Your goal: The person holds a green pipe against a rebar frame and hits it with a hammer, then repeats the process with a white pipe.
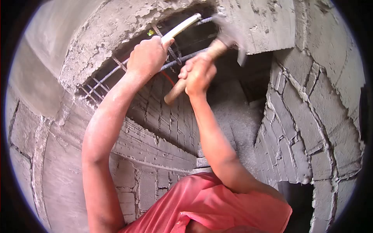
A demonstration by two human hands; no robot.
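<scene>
My left hand (147, 56) is closed around a pale, slender rod-like piece (182, 29), which points up and right into the gap in the concrete. What lies inside the fist is hidden. My right hand (200, 73) grips the wooden handle of a hammer (175, 91). The hammer's metal head, smeared by motion, is up beside the right end of the gap, near the far end of the pale piece. Crossing steel reinforcing bars (186, 58) run through the gap behind both hands.
Rough concrete (256, 27) borders the gap above and to the right. A block wall with mortar joints (311, 124) rises at right; another block wall (143, 186) stands lower left. A thin red line (168, 78) hangs below the bars. A dark opening (297, 202) shows at lower right.
</scene>
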